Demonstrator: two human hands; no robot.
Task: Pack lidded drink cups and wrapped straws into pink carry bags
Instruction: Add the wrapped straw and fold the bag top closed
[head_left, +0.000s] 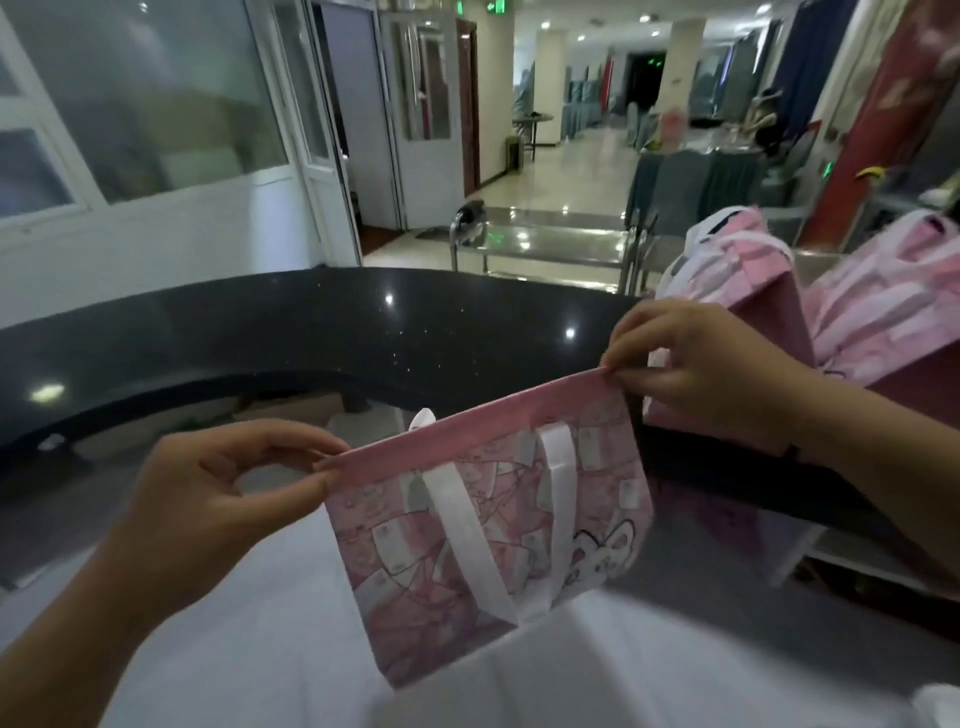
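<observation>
A flat pink carry bag with white handles and a cartoon print hangs in the air above a white-covered table. My left hand pinches the left end of its pink top hem. At the right end of the same hem, my right hand pinches it too. The bag's mouth looks flat and its white handles hang down its front. No cups or straws show.
A black curved counter runs across behind the bag. Two more pink bags stand on it at the right. A steel bench and a tiled hallway lie beyond. Something white pokes in at the bottom right corner.
</observation>
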